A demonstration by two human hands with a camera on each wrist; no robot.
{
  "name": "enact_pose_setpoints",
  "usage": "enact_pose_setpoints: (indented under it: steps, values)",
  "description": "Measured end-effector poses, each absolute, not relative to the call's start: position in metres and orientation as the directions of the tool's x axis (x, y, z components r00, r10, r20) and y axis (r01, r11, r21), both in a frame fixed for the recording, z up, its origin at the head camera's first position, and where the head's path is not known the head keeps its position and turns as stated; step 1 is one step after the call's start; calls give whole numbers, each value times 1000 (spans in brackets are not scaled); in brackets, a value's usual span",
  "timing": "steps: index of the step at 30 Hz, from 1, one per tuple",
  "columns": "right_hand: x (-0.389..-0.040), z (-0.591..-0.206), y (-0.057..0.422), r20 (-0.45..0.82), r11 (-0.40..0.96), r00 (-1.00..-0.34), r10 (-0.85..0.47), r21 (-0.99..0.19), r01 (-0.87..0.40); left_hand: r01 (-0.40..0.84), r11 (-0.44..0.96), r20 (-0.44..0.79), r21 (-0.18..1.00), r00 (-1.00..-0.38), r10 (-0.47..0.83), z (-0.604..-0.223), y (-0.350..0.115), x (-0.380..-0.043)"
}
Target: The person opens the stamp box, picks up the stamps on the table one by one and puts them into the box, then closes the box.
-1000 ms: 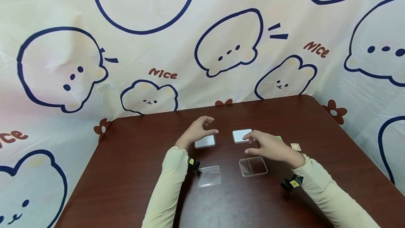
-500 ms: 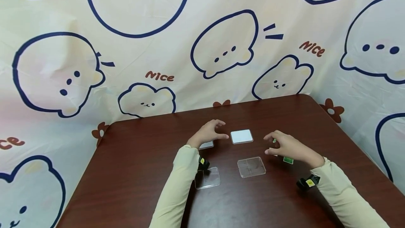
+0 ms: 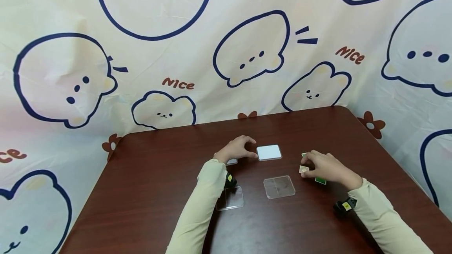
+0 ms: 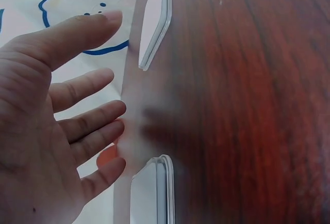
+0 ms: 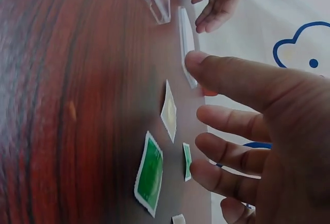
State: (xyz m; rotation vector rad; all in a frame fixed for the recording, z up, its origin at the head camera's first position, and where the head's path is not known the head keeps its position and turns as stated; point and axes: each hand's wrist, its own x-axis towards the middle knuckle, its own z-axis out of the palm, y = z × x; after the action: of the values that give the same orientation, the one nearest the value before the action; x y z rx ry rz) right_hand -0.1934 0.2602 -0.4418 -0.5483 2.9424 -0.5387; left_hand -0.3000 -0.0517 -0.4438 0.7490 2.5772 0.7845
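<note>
My left hand point(image 3: 237, 149) hovers with its fingers spread, between a flat clear case with a white face point(image 3: 269, 152) and a second white-faced case point(image 4: 144, 198), which the hand mostly covers in the head view. Over several small perforated stamps hangs my right hand point(image 3: 326, 166), fingers loosely bent and thumb apart, nothing between them. A beige stamp point(image 5: 168, 113) lies beside its thumb tip in the head view. Near it are a larger green stamp point(image 5: 149, 175) and a smaller green one point(image 5: 187, 162), partly hidden by the hand in the head view.
Two clear plastic lids lie nearer on the dark wooden table point(image 3: 148, 191): a left lid point(image 3: 234, 201), partly behind the left wrist camera point(image 3: 230, 180), and a right lid point(image 3: 279, 187). A cloth with cartoon outlines point(image 3: 169, 62) hangs around the table's far edges.
Both hands have moved right. The left hand has shifted off its white case toward the other. My right hand has left the right white case and come over the stamps.
</note>
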Motion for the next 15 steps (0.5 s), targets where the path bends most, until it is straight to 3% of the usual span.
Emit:
enact_pose_setpoints:
  steps: [15]
  values:
    - [-194,-450,261,-13,890,-932,-363,-299,-343,401,775,-232,488,-797,558,-443,-45,-297]
